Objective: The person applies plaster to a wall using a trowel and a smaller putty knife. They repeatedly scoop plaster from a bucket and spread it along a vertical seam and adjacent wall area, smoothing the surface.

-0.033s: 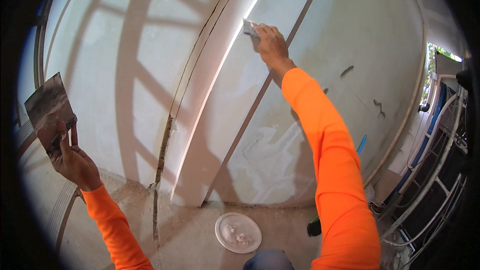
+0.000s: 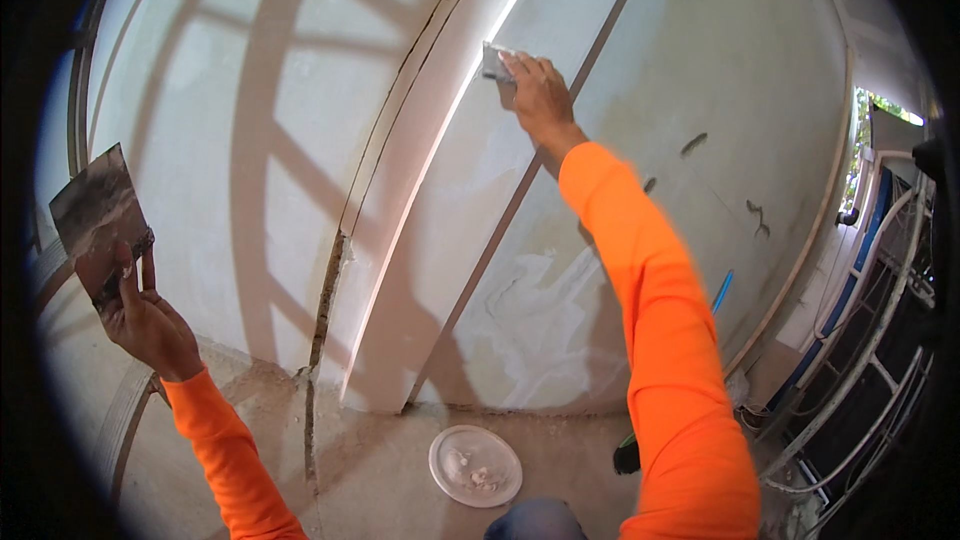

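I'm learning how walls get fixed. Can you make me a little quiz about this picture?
1. True or false: the right hand presses a small blade against the wall.
2. What does the left hand hold up? A) a flat smeared plate B) a paint roller C) a hammer
3. What round white thing lies on the floor below the wall?

Key: 1 true. 2 A. 3 a lid.
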A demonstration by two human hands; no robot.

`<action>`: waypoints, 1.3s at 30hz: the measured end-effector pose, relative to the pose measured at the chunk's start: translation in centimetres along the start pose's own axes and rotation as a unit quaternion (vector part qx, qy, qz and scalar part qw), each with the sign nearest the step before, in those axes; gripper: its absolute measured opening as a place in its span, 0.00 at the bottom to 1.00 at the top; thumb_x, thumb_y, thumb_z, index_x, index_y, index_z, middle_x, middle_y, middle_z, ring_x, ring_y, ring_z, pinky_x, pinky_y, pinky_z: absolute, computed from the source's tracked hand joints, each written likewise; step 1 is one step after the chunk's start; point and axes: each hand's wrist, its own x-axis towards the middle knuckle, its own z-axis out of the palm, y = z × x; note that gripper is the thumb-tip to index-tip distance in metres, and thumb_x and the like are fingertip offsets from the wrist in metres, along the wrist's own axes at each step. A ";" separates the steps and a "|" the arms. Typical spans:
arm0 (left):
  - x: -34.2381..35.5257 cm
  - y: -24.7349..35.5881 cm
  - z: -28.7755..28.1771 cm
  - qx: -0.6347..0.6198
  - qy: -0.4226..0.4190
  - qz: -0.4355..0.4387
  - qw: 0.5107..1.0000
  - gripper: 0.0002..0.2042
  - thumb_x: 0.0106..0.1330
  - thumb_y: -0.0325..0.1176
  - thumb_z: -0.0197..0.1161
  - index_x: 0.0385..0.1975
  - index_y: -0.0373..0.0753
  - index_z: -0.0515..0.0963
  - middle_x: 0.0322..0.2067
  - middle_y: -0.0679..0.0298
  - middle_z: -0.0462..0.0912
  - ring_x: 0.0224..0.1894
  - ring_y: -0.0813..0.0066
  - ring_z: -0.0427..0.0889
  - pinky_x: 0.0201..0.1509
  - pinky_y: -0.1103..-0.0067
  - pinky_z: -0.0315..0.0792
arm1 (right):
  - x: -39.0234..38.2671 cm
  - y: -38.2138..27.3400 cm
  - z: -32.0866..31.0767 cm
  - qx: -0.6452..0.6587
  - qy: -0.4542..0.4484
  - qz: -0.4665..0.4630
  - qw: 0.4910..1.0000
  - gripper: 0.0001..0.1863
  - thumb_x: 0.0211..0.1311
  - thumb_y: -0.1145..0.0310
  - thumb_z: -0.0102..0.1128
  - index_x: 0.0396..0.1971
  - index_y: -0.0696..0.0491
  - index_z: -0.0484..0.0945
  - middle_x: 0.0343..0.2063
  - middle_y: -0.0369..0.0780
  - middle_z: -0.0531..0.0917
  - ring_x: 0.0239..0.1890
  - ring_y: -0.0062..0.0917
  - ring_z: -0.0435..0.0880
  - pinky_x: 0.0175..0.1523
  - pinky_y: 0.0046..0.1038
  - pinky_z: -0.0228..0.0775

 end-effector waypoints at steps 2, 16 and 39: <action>-0.1 0.1 0.1 0.009 -0.009 0.006 1.000 0.22 0.77 0.18 0.51 0.70 0.31 0.70 0.63 0.51 0.80 0.67 0.59 0.80 0.72 0.56 0.77 | -1.9 -0.1 2.6 -0.034 -0.026 -0.026 0.999 0.30 0.64 0.78 0.58 0.68 0.50 0.77 0.65 0.43 0.79 0.64 0.44 0.75 0.71 0.43 0.68; 0.4 0.6 0.1 0.001 -0.038 0.022 0.999 0.20 0.76 0.18 0.54 0.66 0.33 0.73 0.65 0.49 0.79 0.67 0.58 0.81 0.72 0.57 0.78 | -7.1 -7.2 1.6 -0.048 0.071 -0.030 0.996 0.32 0.66 0.70 0.65 0.71 0.49 0.72 0.65 0.43 0.76 0.65 0.43 0.73 0.72 0.47 0.65; -0.5 0.6 0.6 0.017 -0.041 0.020 0.999 0.24 0.76 0.17 0.53 0.71 0.32 0.67 0.68 0.48 0.75 0.68 0.56 0.79 0.74 0.54 0.76 | -8.2 -7.0 0.9 -0.033 0.036 0.023 0.999 0.29 0.68 0.74 0.55 0.70 0.53 0.71 0.61 0.49 0.77 0.60 0.47 0.76 0.66 0.49 0.67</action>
